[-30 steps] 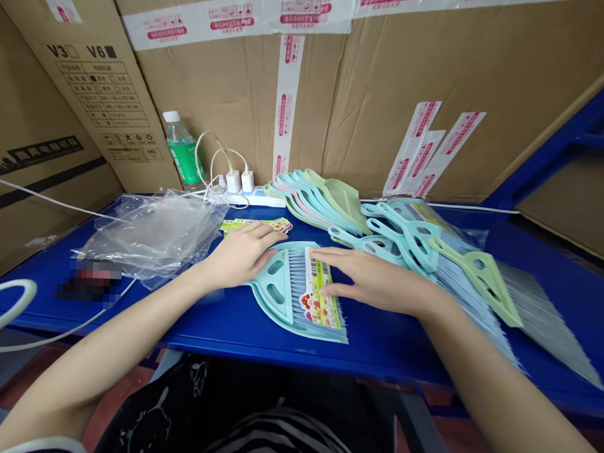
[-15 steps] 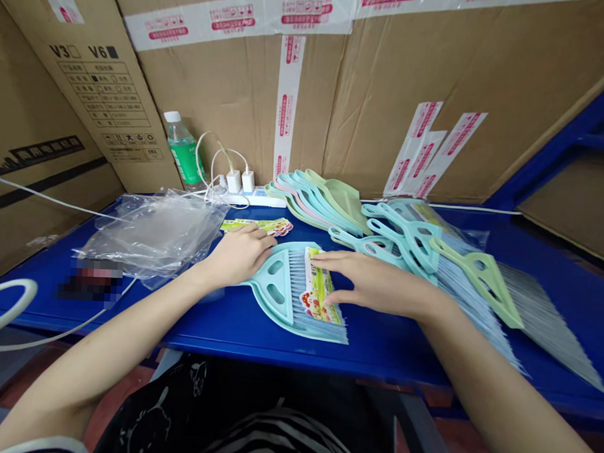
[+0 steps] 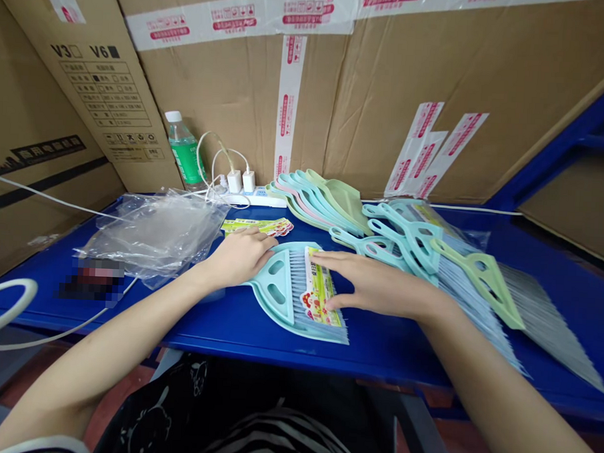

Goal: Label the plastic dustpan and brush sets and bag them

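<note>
A light-blue hand brush with grey-blue bristles lies on a matching dustpan in front of me. My left hand is closed at their handle end, which it covers. A yellow-green printed label card rests across the bristles. My right hand lies over the card's right side with fingers stretched out and thumb apart, touching it without gripping. Just behind my left hand is a small pile of similar label cards.
Stacked dustpans stand at the back, and several loose brushes lie on the right. Clear plastic bags are on the left. A bottle and a power strip sit against the cardboard behind the blue table.
</note>
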`<state>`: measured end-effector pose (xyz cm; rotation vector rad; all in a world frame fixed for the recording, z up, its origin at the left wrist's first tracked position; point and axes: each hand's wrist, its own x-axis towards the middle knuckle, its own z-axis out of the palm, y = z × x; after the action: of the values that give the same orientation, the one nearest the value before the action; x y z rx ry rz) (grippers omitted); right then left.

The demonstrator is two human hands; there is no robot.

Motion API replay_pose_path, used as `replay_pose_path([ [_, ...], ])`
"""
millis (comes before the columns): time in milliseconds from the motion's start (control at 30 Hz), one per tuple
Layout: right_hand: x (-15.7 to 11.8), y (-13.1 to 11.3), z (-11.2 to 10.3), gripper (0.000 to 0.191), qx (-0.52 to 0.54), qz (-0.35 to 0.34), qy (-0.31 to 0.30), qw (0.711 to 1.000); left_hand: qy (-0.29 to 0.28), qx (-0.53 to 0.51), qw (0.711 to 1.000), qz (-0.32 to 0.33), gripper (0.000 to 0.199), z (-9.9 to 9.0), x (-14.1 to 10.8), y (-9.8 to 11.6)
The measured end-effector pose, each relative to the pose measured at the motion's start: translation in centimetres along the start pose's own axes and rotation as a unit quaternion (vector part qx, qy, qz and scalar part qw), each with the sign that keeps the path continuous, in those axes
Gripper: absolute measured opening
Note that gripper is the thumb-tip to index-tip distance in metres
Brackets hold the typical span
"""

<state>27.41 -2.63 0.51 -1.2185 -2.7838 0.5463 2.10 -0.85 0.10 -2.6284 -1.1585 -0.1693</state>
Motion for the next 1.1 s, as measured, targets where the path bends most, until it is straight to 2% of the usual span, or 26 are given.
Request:
replay_pose_path([
  [233, -0.04, 0.18, 0.07, 0.077, -0.007, -0.017, 0.015, 1.000, -0.028, -0.003, 0.999, -0.019, 0.028, -0.29, 0.18, 0.19],
  [500, 0.14, 0.33, 0.27, 0.054, -0.050, -0.028, 0.051, 0.997, -0.058, -0.018, 0.998, -0.034, 0.028, -0.46, 0.17, 0.31],
  [767, 0.12, 0.26, 0.30, 0.064, -0.048, 0.003, 0.018, 0.999, -0.104, -0.007, 0.994, -0.046, 0.033, -0.97, 0.24, 0.72],
  [1100, 0.04, -0.16, 0.08, 0.070, -0.035, 0.026, -0.007, 0.999, -0.111, 0.000, 0.993, -0.036, 0.031, -0.91, 0.03, 0.78],
])
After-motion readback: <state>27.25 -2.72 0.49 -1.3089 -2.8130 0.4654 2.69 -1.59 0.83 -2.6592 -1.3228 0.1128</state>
